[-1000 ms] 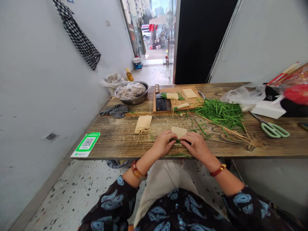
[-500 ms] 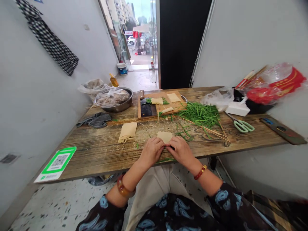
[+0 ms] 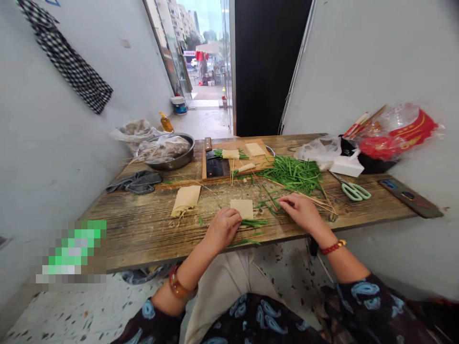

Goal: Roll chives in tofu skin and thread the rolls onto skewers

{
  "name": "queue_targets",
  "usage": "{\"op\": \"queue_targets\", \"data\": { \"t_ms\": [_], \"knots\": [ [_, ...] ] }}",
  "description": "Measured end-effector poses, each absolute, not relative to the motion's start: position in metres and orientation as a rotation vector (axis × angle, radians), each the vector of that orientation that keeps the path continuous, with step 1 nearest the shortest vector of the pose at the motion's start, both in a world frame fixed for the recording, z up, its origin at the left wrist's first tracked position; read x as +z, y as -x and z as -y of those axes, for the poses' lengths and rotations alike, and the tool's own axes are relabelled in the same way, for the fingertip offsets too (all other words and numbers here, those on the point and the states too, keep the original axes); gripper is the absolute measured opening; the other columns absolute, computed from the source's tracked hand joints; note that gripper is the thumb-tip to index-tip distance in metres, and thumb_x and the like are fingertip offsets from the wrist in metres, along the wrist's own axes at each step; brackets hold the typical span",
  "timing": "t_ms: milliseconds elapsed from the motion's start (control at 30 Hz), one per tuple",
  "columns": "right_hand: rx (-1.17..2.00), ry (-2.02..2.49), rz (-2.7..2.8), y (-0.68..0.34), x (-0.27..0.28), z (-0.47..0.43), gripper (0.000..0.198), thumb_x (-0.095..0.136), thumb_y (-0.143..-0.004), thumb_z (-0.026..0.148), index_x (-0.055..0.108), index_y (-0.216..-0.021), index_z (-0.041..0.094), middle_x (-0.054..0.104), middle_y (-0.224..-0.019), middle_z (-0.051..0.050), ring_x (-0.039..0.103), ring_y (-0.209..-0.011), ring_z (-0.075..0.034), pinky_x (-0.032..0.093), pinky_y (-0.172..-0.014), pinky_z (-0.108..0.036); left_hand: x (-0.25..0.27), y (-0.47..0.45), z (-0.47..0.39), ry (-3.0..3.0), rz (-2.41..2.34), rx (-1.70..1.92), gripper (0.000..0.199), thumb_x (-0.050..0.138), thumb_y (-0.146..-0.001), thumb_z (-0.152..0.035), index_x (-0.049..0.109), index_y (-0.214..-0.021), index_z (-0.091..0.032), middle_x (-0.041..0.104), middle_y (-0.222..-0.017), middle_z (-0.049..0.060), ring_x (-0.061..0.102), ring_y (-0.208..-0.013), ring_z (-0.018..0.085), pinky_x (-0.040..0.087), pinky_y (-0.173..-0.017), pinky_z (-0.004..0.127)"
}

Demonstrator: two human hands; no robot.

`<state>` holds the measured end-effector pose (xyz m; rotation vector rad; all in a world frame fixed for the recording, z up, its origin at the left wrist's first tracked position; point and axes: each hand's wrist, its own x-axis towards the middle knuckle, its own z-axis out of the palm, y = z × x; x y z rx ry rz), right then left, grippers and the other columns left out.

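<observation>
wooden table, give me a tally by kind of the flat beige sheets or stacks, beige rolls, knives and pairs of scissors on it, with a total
Flat beige sheets or stacks: 3
Beige rolls: 2
Knife: 1
Pair of scissors: 1
Total: 7

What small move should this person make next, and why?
Probably bring the right hand over to the near bundle of greens and tuck in its right end. It sticks out past the right edge of the sheet, and only the left hand is there, at the other end.
</observation>
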<state>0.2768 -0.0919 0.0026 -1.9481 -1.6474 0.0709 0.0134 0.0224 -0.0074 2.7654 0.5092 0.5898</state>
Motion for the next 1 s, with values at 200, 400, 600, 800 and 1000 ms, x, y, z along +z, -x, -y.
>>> {"op": "queue_targets", "data": {
  "t_ms": [200,400,600,800,1000],
  "knots": [
    [-0.191,2.150,1.681,-0.253,-0.008,0.087,0.038,0.069,-0.075,0.048,0.060,-0.098,0.018,0.064,-0.087,-0.007,0.058,-0.081,-0.023,0.043,-0.072,-0.034,-0.005,-0.012,-0.021,-2.788,-0.522,0.587,0.022,0.041,-0.092,-0.019,0.057,-0.076,-0.018,0.062,-0.084,0.006,0.054,-0.083,0.018,0.039,-0.074,0.031],
    [-0.155,2.013,1.844,-0.261,-0.004,0.089,0.039,0.068,-0.079,0.039,0.058,-0.113,0.021,0.062,-0.097,-0.007,0.056,-0.090,-0.022,0.042,-0.076,-0.034,-0.007,-0.011,-0.021,-2.802,-0.531,0.584,0.024,0.040,-0.093,-0.021,0.057,-0.076,-0.018,0.062,-0.084,0.006,0.054,-0.083,0.018,0.039,-0.074,0.031],
    [-0.108,1.959,2.055,-0.256,0.009,0.068,0.021,0.066,-0.083,0.030,0.068,-0.103,0.025,0.062,-0.093,-0.006,0.054,-0.090,-0.021,0.038,-0.075,-0.032,-0.004,-0.012,-0.021,-2.791,-0.530,0.593,0.023,0.040,-0.093,-0.019,0.057,-0.076,-0.018,0.062,-0.085,0.006,0.054,-0.083,0.018,0.040,-0.075,0.031],
    [-0.136,1.908,1.918,-0.259,0.002,0.060,0.014,0.057,-0.088,0.024,0.065,-0.079,0.019,0.063,-0.084,-0.005,0.054,-0.084,-0.019,0.038,-0.075,-0.030,-0.003,-0.012,-0.021,-2.787,-0.532,0.593,0.025,0.040,-0.093,-0.021,0.056,-0.075,-0.018,0.062,-0.083,0.006,0.054,-0.082,0.018,0.040,-0.074,0.030],
    [0.044,2.094,1.456,-0.298,-0.003,0.045,0.020,0.055,-0.085,0.028,0.069,-0.075,0.019,0.064,-0.076,-0.004,0.057,-0.072,-0.016,0.038,-0.067,-0.026,-0.005,-0.012,-0.021,-2.787,-0.537,0.582,0.025,0.040,-0.094,-0.020,0.056,-0.075,-0.017,0.062,-0.084,0.006,0.053,-0.083,0.018,0.039,-0.074,0.031]
  ]
}}
